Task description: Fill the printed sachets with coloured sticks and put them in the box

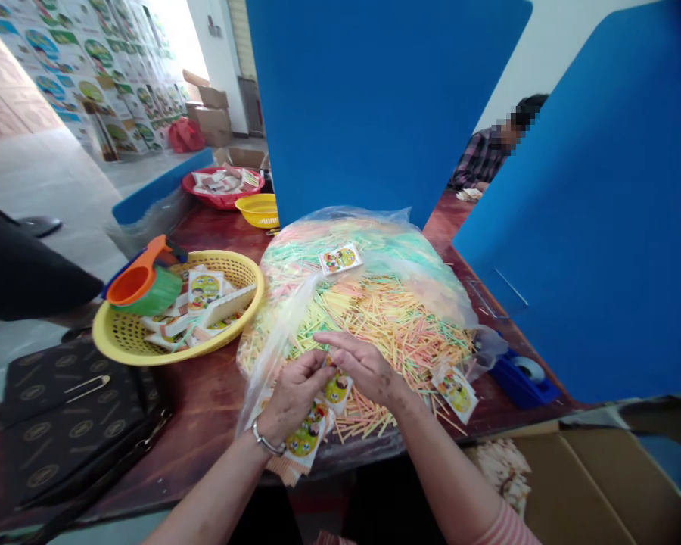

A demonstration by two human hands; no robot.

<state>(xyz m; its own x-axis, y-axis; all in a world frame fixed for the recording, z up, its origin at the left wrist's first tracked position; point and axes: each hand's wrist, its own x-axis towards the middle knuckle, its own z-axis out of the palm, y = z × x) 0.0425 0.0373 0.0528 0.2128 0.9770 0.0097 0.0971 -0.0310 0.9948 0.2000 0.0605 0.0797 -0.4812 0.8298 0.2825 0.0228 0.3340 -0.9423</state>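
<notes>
One cartoon-printed packet [337, 391] hangs over the sticks, apparently pinched at its top by the left hand [293, 390]; right hand [368, 369] half-open beside it, grip unclear. Probably light, flexible, slick; best held by an edge. Plastic bag [278, 333]: thin pastel sticks [397, 318], likely fragile. Yellow basket [107, 342]: packets, scoops. Red basket [227, 201]: packets.

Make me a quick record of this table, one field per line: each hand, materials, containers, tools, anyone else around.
Left hand: pinching a printed packet
Right hand: fingers extended over that packet; contact unclear
Materials: thin coloured sticks in an open plastic bag; loose packet on top
Containers: near yellow basket of packets, left; cardboard box, lower right
Tools: orange scoop and green scoop at the basket; blue tape dispenser, right
Others: person in plaid, partly behind a blue panel
</notes>
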